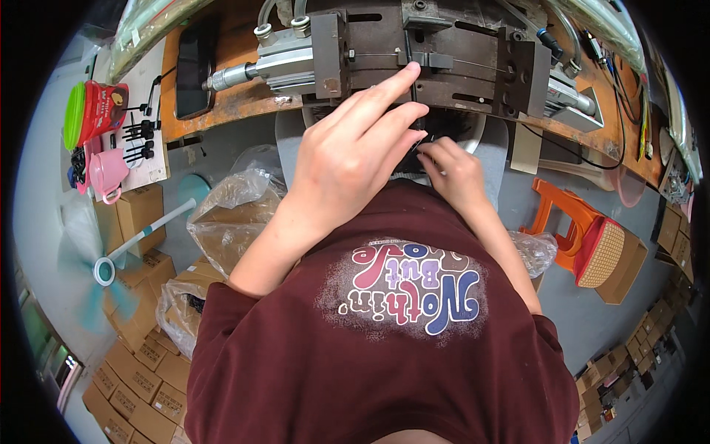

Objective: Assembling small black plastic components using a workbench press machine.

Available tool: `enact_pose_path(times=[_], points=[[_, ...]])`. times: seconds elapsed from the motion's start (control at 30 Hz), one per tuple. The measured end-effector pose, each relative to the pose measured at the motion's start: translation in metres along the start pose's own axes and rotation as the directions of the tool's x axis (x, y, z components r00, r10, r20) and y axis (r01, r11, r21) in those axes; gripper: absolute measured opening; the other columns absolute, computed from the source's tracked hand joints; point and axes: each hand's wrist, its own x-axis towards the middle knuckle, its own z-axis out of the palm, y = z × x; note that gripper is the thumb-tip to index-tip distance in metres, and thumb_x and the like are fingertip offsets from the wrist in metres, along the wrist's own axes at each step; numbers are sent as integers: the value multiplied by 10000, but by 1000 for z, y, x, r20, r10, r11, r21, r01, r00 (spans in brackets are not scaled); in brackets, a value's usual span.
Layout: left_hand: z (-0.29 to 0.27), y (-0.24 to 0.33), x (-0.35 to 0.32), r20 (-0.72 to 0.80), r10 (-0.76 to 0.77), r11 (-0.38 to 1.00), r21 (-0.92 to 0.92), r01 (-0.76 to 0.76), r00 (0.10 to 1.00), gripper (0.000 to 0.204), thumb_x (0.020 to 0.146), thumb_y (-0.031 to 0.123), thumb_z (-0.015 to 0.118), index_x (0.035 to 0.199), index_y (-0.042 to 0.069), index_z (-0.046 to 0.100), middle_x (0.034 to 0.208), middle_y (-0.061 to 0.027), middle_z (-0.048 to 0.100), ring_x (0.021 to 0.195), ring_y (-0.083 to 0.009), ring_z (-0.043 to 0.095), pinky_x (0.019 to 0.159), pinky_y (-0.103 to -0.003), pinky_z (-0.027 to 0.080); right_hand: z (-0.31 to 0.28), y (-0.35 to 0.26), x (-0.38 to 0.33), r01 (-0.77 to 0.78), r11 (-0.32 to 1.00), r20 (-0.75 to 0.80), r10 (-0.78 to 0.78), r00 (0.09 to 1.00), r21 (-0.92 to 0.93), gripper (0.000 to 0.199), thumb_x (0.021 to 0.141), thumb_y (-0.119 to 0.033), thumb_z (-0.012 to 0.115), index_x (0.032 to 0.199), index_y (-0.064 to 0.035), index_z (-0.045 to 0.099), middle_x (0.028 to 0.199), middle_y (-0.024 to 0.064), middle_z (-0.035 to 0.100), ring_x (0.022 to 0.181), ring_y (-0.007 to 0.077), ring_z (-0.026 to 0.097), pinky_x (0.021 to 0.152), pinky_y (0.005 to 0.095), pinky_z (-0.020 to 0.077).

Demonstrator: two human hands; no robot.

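My left hand (351, 144) reaches over the middle of a dark metal clamping fixture (377, 78). Its index finger is stretched out, the tip beside a small dark block (433, 61) at the fixture's centre. The other fingers are partly bent and apart from the index finger. A thin black cable (409, 46) runs down through the centre, close to that fingertip. Lower and to the right, my right hand (452, 174) has thumb and fingers drawn together near the left fingertips. What it pinches is too small to make out. Dark strands (455, 127) lie behind the hands, partly hidden.
Silver air cylinders (288, 66) flank the fixture on the wooden bench (244, 103). At left are a phone (196, 70), black cable pieces (139, 133), a red tub (103, 107) and a pink cup (109, 172). A fan (105, 271), cartons (140, 377) and an orange stool (566, 222) surround me.
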Motion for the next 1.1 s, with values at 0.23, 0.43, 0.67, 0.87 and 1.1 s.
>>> enact_pose_path(times=[0.23, 0.43, 0.67, 0.87, 1.1], points=[[17, -2, -1, 78, 48, 981, 184, -62, 996, 225, 755, 103, 778, 961, 46, 708, 1276, -89, 668, 897, -229, 715, 764, -307, 575, 53, 19, -5, 191, 961, 203, -150, 968, -200, 52, 733, -108, 634, 768, -70, 629, 826, 64, 566, 767, 213, 629, 653, 364, 536], [19, 0, 9, 68, 9, 971, 237, -25, 998, 237, 747, 121, 779, 963, 54, 710, 1277, -71, 670, 727, -206, 687, 669, -297, 553, 59, 19, -1, 150, 983, 115, -138, 984, -108, 91, 699, -77, 644, 773, -64, 593, 829, 78, 561, 759, 231, 629, 616, 362, 532], [10, 10, 18, 121, -14, 966, 258, -18, 993, 238, 752, 158, 789, 971, 93, 721, 1280, -53, 669, 562, -215, 597, 573, -313, 511, 13, -22, 10, -58, 988, -96, 72, 993, 145, 123, 786, -55, 684, 846, -36, 579, 809, 132, 543, 716, 332, 624, 614, 435, 533], [-4, 18, 24, 159, -71, 991, 120, 52, 985, 308, 720, 114, 830, 1001, 51, 720, 1225, -100, 695, 660, -191, 679, 658, -291, 542, -50, -48, 24, -271, 814, -19, 327, 945, 514, 119, 860, -64, 676, 948, -3, 624, 792, 95, 621, 659, 176, 663, 608, 316, 542], [-26, 48, 26, 182, 97, 967, -249, -50, 978, 416, 670, 106, 881, 1038, 7, 715, 1012, -130, 726, 870, -243, 696, 778, -324, 538, -106, -53, 28, -129, 120, 66, 426, 902, 984, 164, 973, -102, 633, 1067, 32, 625, 908, 112, 684, 728, 186, 706, 657, 293, 586]])
